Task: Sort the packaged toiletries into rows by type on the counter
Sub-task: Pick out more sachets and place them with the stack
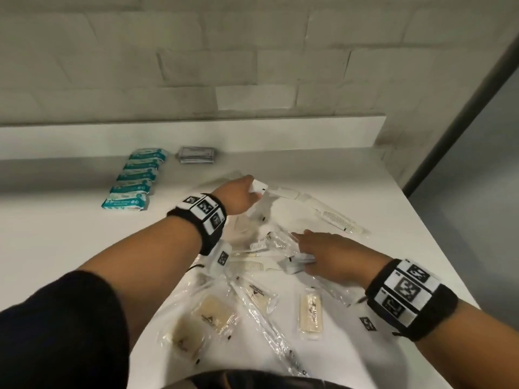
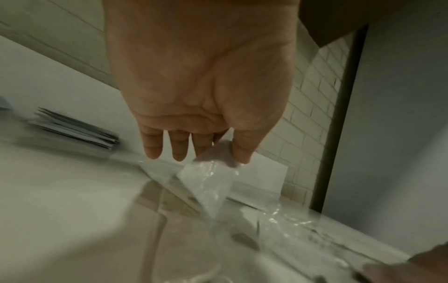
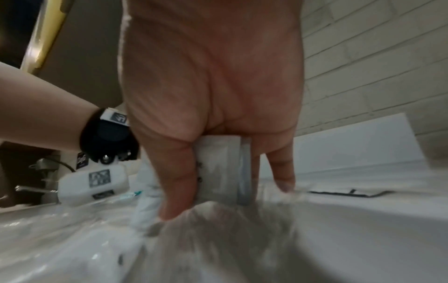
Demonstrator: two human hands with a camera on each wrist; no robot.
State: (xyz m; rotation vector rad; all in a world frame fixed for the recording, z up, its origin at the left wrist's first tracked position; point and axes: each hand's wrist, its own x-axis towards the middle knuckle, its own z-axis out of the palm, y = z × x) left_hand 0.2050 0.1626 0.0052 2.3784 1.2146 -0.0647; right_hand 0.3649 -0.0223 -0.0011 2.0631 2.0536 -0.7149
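My left hand (image 1: pixel 252 190) reaches over the far side of the pile and pinches the corner of a clear-wrapped packet (image 1: pixel 261 189) between thumb and forefinger; in the left wrist view the clear wrapper (image 2: pixel 208 176) hangs from that pinch. My right hand (image 1: pixel 307 258) is low over the pile's middle and grips a small stack of flat white packets (image 1: pixel 297 264), which the right wrist view shows held between thumb and fingers (image 3: pixel 220 172). Wrapped combs (image 1: pixel 338 220), soap bars (image 1: pixel 215 310) and a wrapped toothbrush (image 1: pixel 271 331) lie loose on the white counter (image 1: pixel 70 248).
A row of teal packets (image 1: pixel 134 178) runs along the back left. A stack of grey sachets (image 1: pixel 196 155) sits beside it near the raised ledge (image 1: pixel 196 133). The counter's right edge (image 1: pixel 438 234) drops off beside a dark door frame.
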